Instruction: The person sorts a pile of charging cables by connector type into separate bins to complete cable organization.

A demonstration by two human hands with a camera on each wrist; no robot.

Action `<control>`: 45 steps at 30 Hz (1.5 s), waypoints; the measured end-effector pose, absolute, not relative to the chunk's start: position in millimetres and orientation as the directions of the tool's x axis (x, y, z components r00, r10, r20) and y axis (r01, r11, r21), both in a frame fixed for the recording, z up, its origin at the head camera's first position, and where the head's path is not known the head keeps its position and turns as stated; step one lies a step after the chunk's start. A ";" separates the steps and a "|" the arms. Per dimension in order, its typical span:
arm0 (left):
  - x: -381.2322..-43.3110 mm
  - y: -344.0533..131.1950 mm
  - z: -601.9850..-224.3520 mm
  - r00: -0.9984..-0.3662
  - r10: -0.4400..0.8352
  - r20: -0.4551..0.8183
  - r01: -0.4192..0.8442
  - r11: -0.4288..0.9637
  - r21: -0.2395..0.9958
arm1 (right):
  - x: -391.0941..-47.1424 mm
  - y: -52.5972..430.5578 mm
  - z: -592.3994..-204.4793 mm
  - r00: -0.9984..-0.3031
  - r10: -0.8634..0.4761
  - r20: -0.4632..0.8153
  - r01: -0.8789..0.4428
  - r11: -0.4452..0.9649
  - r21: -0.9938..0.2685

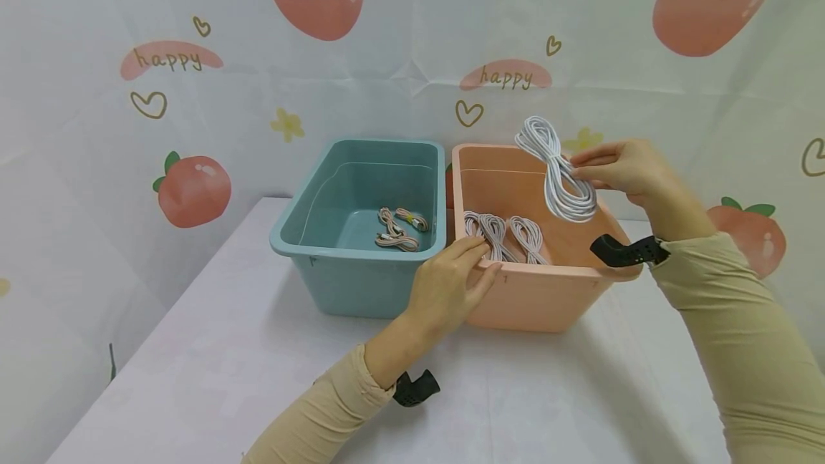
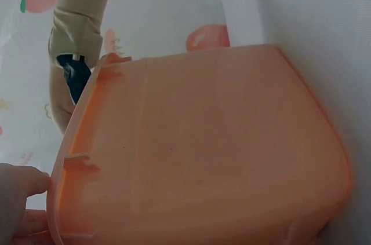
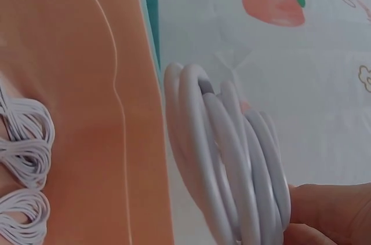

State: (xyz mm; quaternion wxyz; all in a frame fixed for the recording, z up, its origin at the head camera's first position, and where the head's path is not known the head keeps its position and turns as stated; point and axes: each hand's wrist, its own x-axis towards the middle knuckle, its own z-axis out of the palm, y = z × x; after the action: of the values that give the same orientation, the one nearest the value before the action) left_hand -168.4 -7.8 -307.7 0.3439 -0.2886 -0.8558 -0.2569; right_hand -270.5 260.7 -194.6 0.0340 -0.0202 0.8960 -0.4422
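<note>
My right hand (image 1: 634,170) pinches a coiled bundle of white cable (image 1: 556,170), tied at its middle, above the right part of the orange bin (image 1: 541,299). In the right wrist view the loops of this cable bundle (image 3: 226,158) stand in front of the fingertips. My left hand (image 1: 447,285) grips the orange bin's front rim near its left corner, fingers over the edge and thumb on the outer side. Several more white cable bundles (image 1: 528,238) lie inside that bin, partly hidden by the front rim and the left hand.
A blue-green bin (image 1: 357,285) stands directly left of the orange one, holding several small beige cable bundles (image 1: 396,238). Both bins rest on a white-covered table (image 1: 258,378). Behind them hangs a white cloth (image 1: 399,41) printed with peaches and hearts.
</note>
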 end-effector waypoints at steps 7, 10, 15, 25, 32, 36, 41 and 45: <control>-168.4 -8.2 -308.1 -0.597 0.319 0.736 0.668 0.706 0.236 | -275.8 251.2 -199.5 -0.996 -0.078 -0.035 -0.019 0.596 -0.803; -168.1 -8.2 -308.1 -0.596 0.318 0.737 0.668 0.706 0.236 | -278.1 247.2 -203.1 -0.996 -0.095 0.000 -0.056 0.591 -0.805; -168.4 -8.1 -308.1 -0.599 0.319 0.735 0.667 0.706 0.238 | -282.2 241.8 -208.0 -0.993 -0.117 0.027 -0.091 0.588 -0.804; -169.2 -7.4 -308.9 -0.596 0.312 0.740 0.655 0.722 0.224 | -291.4 237.2 -216.2 -0.990 -0.141 0.018 -0.099 0.589 -0.802; -169.0 -7.5 -308.9 -0.594 0.311 0.742 0.657 0.720 0.224 | -292.1 235.0 -218.4 -0.988 -0.152 0.001 -0.095 0.610 -0.787; -169.1 -7.7 -309.0 -0.594 0.312 0.742 0.659 0.718 0.226 | -292.6 234.1 -218.7 -0.988 -0.151 -0.008 -0.088 0.620 -0.780; -169.1 -7.8 -308.9 -0.596 0.312 0.740 0.660 0.715 0.230 | -292.9 233.0 -219.3 -0.990 -0.141 -0.011 -0.080 0.620 -0.781; -168.8 -7.9 -308.5 -0.600 0.311 0.737 0.659 0.714 0.235 | -292.1 232.6 -219.8 -0.989 -0.149 -0.019 -0.080 0.627 -0.775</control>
State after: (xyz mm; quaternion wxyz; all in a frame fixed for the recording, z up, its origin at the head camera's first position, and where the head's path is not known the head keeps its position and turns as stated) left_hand -168.8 -7.9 -308.5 0.3465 -0.2826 -0.8585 -0.2509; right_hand -292.1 232.6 -219.8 0.0406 -0.0635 0.9009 -0.4273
